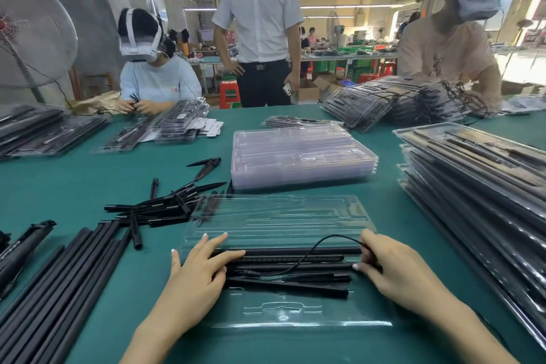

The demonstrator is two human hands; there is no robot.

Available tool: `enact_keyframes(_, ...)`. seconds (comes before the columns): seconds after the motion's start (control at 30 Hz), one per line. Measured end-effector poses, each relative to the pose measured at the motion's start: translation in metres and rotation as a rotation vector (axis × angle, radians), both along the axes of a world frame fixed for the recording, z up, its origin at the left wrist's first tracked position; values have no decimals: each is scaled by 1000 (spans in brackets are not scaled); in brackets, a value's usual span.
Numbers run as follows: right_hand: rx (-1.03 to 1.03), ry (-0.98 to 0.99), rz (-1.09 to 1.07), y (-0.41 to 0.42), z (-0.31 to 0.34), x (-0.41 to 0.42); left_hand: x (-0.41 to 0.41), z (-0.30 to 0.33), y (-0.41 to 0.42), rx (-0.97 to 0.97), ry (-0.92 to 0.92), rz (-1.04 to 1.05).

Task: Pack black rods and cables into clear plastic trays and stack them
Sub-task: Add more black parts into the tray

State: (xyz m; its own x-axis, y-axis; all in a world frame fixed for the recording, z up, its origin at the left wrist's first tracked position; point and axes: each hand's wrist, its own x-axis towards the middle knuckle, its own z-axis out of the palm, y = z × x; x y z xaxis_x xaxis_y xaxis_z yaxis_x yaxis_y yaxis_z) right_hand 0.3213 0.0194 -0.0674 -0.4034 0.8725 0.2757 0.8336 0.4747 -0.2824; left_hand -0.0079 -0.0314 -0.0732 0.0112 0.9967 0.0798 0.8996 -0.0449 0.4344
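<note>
An open clear plastic tray [274, 216] lies on the green table in front of me. Several black rods [295, 260] lie along its near half, with a thin black cable [334, 238] looping over them. My left hand [198, 272] rests flat, fingers straight, on the rods' left ends. At the rods' right ends my right hand [393, 269] has its fingers curled round the cable's end and the rod tips.
A stack of empty clear trays [301, 154] stands just behind. Filled trays are piled at the right [478, 186]. Loose black spikes [165, 204] and long rods [68, 281] lie at the left. Three people work or stand at the table's far side.
</note>
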Motion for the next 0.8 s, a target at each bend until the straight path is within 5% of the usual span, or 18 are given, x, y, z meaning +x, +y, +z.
enact_keyframes(0.1, -16, 56, 20, -2, 7, 4, 11, 0, 3, 49, 114, -72)
enact_keyframes(0.27, -8, 173, -34, -5, 6, 6, 27, -10, 4, 18, -1, -187)
enact_keyframes(0.47, 12, 404, -88, 1, 4, 19, 25, -15, 2, -9, 198, -196)
enact_keyframes(0.63, -252, 297, -168, 3, 1, 24, 25, -14, 0, 0, 176, -218)
enact_keyframes(0.8, -286, 292, -241, 1, 4, 21, 21, -13, 0, -27, 103, -267)
